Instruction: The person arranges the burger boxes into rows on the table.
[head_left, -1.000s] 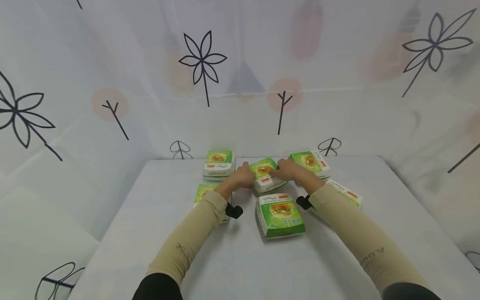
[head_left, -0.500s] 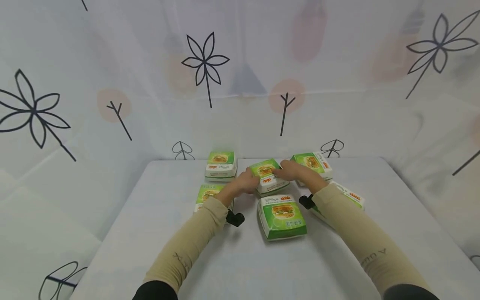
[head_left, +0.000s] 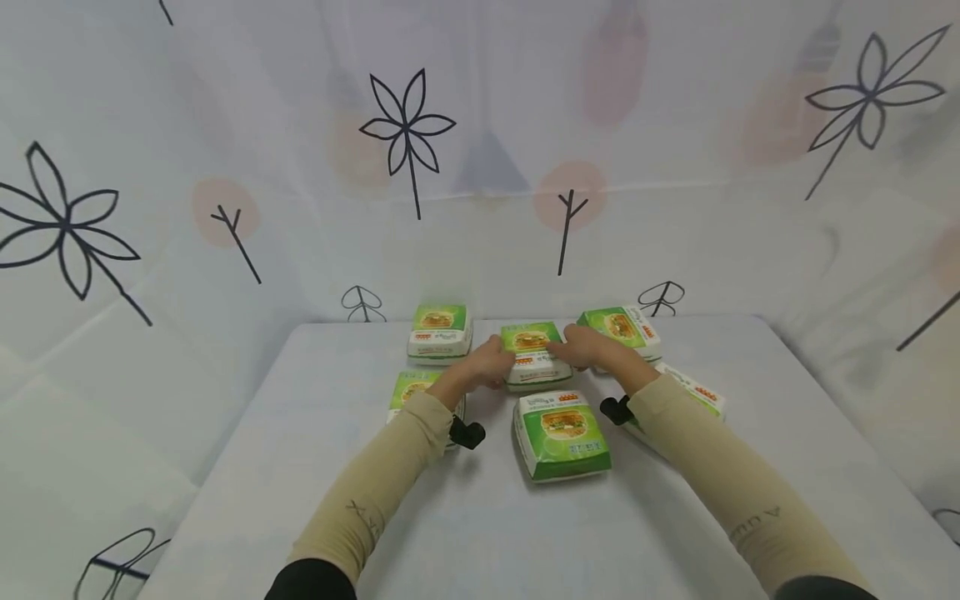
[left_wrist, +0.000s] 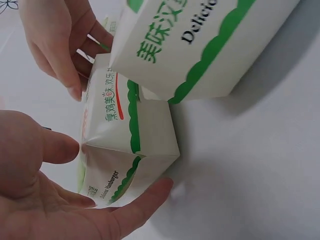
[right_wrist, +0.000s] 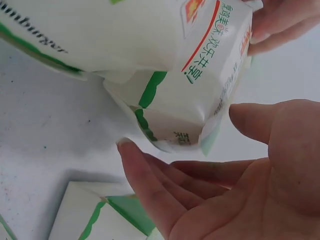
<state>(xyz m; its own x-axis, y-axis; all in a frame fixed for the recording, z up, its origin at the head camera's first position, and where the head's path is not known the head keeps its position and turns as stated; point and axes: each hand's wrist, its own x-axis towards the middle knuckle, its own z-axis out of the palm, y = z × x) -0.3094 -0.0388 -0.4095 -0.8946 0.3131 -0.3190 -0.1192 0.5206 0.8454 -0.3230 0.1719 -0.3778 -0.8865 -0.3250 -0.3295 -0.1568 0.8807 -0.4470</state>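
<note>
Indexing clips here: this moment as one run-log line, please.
left hand: at left side of middle hamburger box | right hand: at its right side | front hamburger box: on white table, nearer the person

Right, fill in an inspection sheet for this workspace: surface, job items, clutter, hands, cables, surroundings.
Surface: white table.
Job items: six burger boxes; right box partly hidden by right sleeve.
Clutter: nothing seen.
Left hand: fingers extended, at the left of the middle box; contact unclear.
Right hand: fingers extended, at its right; contact unclear.
Cables: nothing seen.
Surroundings: pale backdrop with plant line drawings.
</note>
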